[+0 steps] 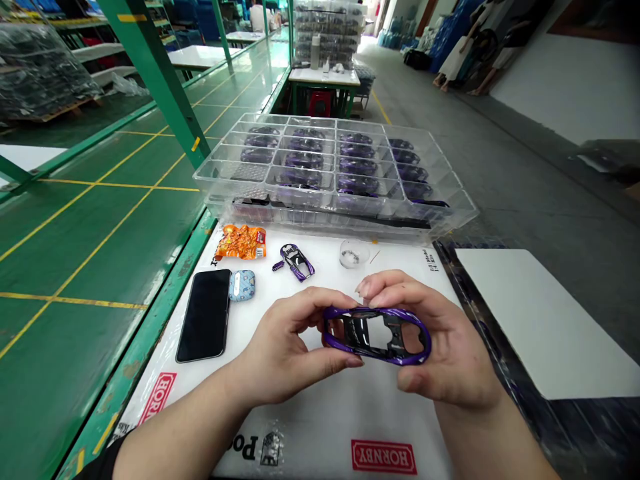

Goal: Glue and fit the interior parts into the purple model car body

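Note:
A purple and black toy car body shell (370,333) is held between both hands above the white work surface, its openings showing the surface beneath. My left hand (300,340) grips its left end, thumb below and fingers above. On the right end my right hand (440,340) closes round it, with fingertips along the upper edge and the thumb near the lower edge. Beyond the hands lies another purple and black car part (299,262) with a small purple piece (278,265) beside it. A small clear round dish (350,254) sits to the right of that.
A clear compartment tray (335,217) of purple shells spans the far edge. At left lie a black phone (204,316), a blue patterned case (243,285) and an orange packet (242,242). A white board (545,320) is at right. People stand in the background.

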Demonstrator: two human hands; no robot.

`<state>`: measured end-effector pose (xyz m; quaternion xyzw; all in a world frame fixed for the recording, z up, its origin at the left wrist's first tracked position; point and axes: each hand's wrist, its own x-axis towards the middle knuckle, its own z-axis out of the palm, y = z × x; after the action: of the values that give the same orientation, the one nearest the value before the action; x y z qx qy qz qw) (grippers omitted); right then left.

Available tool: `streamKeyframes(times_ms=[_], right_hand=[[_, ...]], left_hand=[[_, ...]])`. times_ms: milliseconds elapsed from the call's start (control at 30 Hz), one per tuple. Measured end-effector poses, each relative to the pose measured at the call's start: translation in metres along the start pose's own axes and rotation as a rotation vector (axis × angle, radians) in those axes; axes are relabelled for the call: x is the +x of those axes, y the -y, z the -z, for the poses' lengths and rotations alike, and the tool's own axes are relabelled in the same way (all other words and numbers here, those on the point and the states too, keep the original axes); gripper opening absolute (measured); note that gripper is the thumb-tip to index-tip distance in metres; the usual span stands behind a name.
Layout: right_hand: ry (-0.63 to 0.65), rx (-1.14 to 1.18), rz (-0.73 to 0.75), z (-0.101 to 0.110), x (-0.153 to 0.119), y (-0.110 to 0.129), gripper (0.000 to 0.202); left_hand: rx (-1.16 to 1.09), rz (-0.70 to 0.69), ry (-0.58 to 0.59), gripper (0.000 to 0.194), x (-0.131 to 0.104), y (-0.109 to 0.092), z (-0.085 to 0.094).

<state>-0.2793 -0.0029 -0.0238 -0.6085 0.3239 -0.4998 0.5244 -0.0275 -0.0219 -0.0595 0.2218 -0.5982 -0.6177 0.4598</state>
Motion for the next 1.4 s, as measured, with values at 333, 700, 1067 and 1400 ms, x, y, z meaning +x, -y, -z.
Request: streamKeyframes(times_ms=[333, 700, 1067, 1400], right_hand=[[0.013, 0.015, 0.161, -0.002, 0.002, -0.008, 0.062], [-0.011, 0.058, 0.199, -0.008, 0.001, -0.013, 0.054], [-0.115, 0.072, 0.105, -0.009, -0.004, -0.013, 0.063], [-0.222, 0.105, 0.117, -0.007, -0.001, -0.019, 0.026]], left_hand=[[0.066, -0.089, 0.013, 0.066, -0.002, 0.004, 0.0], [-0.035, -0.017, 0.024, 0.072, -0.007, 0.009, -0.002], [0.122, -0.107, -0.056, 0.066, -0.002, 0.003, 0.001], [0.386, -0.216, -0.125, 0.057, 0.0, 0.002, -0.005]])
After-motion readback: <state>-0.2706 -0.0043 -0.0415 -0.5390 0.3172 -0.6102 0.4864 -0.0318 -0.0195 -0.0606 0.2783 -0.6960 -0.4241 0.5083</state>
